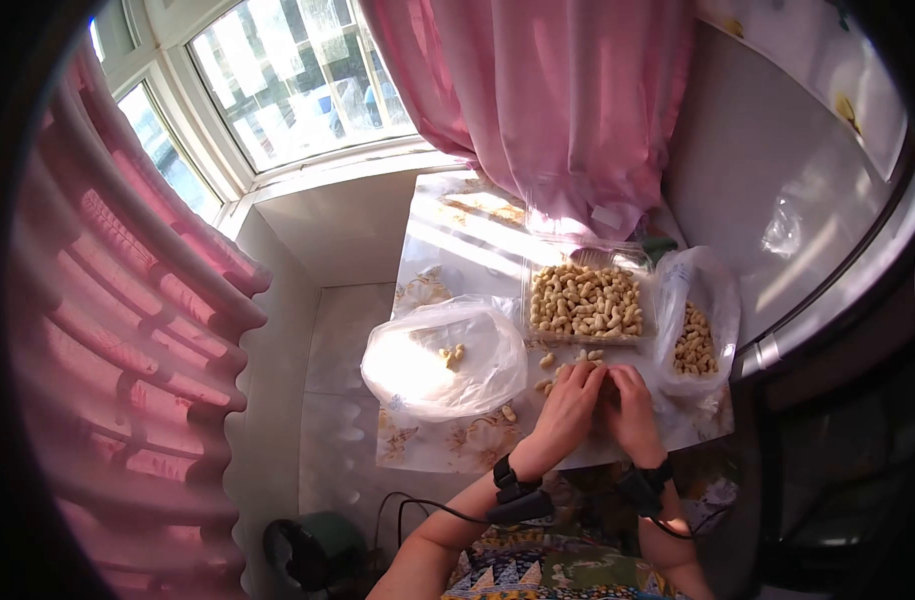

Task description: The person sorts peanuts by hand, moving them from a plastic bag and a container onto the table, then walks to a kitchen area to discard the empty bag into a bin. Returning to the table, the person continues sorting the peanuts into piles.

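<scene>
Head: both hands (570,395) (633,400) curled close together

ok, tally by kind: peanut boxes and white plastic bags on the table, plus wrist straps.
Rectangular clear plastic box of tan unshelled peanuts: 1
Translucent white plastic bags: 2
Black wrist straps: 2
Total: 5 (loose peanuts not counted)
</scene>
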`<state>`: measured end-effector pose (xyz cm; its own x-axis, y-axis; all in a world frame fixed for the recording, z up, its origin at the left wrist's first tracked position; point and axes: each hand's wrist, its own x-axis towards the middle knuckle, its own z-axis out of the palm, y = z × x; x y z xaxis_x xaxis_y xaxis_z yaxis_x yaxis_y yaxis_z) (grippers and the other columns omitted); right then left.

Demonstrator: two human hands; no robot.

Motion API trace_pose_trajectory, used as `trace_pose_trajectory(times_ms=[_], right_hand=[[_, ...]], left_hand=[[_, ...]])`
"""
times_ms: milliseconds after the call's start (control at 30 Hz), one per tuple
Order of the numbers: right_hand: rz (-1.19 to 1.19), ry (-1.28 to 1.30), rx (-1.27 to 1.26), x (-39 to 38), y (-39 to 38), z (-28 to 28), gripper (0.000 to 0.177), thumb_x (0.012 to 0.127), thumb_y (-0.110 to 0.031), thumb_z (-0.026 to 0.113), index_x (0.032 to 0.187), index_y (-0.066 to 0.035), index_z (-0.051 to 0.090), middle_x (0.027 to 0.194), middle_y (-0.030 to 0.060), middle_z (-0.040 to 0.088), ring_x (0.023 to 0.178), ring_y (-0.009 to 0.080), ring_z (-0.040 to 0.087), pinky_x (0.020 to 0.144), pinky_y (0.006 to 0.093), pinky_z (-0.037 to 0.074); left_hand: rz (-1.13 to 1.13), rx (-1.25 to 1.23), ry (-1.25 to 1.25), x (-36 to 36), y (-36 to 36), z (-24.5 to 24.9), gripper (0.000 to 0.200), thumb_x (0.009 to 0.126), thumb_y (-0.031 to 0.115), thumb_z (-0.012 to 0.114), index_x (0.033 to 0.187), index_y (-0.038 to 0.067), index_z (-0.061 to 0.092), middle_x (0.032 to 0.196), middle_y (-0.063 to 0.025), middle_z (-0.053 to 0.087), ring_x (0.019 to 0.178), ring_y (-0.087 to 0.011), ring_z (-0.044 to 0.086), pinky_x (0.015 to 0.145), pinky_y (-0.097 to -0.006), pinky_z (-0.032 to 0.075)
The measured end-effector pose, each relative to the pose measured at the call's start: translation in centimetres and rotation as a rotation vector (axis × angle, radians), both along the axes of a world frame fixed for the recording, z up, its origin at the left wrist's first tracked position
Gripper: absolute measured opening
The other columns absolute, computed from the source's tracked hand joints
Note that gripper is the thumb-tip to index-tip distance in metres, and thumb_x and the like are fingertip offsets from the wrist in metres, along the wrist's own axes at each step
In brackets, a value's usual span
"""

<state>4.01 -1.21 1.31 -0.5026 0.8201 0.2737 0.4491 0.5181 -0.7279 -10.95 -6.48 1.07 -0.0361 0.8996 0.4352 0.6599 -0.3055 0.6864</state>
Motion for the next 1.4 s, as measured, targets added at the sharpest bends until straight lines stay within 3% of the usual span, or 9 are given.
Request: trace_pose_trajectory(times_ms=[167,233,300,567,767,900,1133,1233,1400], right_hand=[[0.007,0.000,0.060,0.7,0.0,-0.1,0.043,0.079,-0.001,0.072,0.122,0.000,0.063,0.125,0.0185,0.063,0.120,0.0401,0.059,0.103,0.0454,0.049],[-0.002,0.005,0.085,1.2,-0.2,0.6,0.044,0.080,-0.003,0.074,0.122,0.000,0.064,0.126,0.0179,0.063,0.120,0.0394,0.059,0.104,0.0450,0.048],[-0.030,0.019,0.056,1.7,-0.4,1.2,0.042,0.082,-0.005,0.075,0.122,-0.001,0.065,0.125,0.0166,0.064,0.121,0.0377,0.059,0.105,0.0441,0.048],[-0.094,0.119,0.032,2.7,-1.3,-0.2,0.038,0.083,-0.004,0.077,0.120,-0.002,0.066,0.123,0.0147,0.064,0.115,0.0344,0.063,0.098,0.0403,0.051],[-0.123,0.181,-0.022,3.3,-1.6,-0.8,0.034,0.083,-0.005,0.078,0.116,-0.002,0.068,0.121,0.0131,0.064,0.108,0.0332,0.065,0.092,0.0397,0.054],[-0.132,0.208,0.031,3.2,-1.7,-1.6,0.033,0.084,-0.006,0.078,0.115,-0.002,0.069,0.120,0.0128,0.064,0.105,0.0303,0.066,0.086,0.0372,0.055],[-0.157,0.232,0.004,3.2,-2.1,-1.7,0.032,0.083,-0.005,0.079,0.113,-0.002,0.069,0.118,0.0132,0.065,0.104,0.0291,0.066,0.086,0.0355,0.054],[-0.162,0.243,0.042,3.1,-1.9,-1.9,0.032,0.083,-0.006,0.080,0.114,-0.002,0.069,0.118,0.0132,0.066,0.104,0.0293,0.066,0.085,0.0358,0.055],[-0.188,0.253,0.061,2.9,-2.1,-1.8,0.035,0.083,-0.013,0.082,0.114,-0.003,0.069,0.119,0.0139,0.066,0.105,0.0320,0.066,0.087,0.0386,0.055]], left_hand=[[-0.018,0.061,0.055,-1.7,-1.7,2.9,0.050,0.080,-0.002,0.073,0.128,0.003,0.063,0.129,-0.0162,0.062,0.122,-0.0392,0.057,0.102,-0.0454,0.049],[0.015,0.027,-0.029,-4.2,-3.2,4.9,0.037,0.084,0.003,0.076,0.120,0.005,0.068,0.122,-0.0146,0.066,0.115,-0.0372,0.063,0.095,-0.0439,0.053],[0.117,0.022,0.066,-7.4,-4.3,5.9,0.028,0.085,0.003,0.076,0.112,0.003,0.068,0.113,-0.0130,0.067,0.105,-0.0355,0.065,0.088,-0.0451,0.054],[0.474,-0.223,0.325,-15.8,-3.7,1.6,0.049,0.078,0.010,0.084,0.124,0.008,0.066,0.114,-0.0226,0.060,0.107,-0.0418,0.059,0.091,-0.0501,0.051],[0.436,-0.329,0.304,-18.1,-2.2,-0.9,0.029,0.078,0.008,0.078,0.106,0.006,0.072,0.102,-0.0216,0.064,0.100,-0.0404,0.062,0.089,-0.0494,0.052],[0.449,-0.265,0.150,-18.2,-2.4,-0.6,0.013,0.078,0.004,0.073,0.091,0.003,0.075,0.089,-0.0186,0.068,0.088,-0.0380,0.068,0.084,-0.0469,0.055],[0.495,-0.222,0.184,-17.9,-3.1,0.1,0.012,0.079,0.003,0.073,0.091,0.001,0.076,0.093,-0.0170,0.070,0.085,-0.0352,0.071,0.080,-0.0441,0.057],[0.514,-0.212,0.163,-16.1,-3.9,2.7,0.015,0.081,0.003,0.075,0.095,0.000,0.077,0.097,-0.0153,0.073,0.083,-0.0275,0.074,0.077,-0.0362,0.060],[0.209,-0.197,-0.105,-9.1,-5.1,7.6,0.012,0.087,0.004,0.076,0.099,0.001,0.075,0.100,-0.0117,0.070,0.079,-0.0219,0.073,0.071,-0.0312,0.059]])
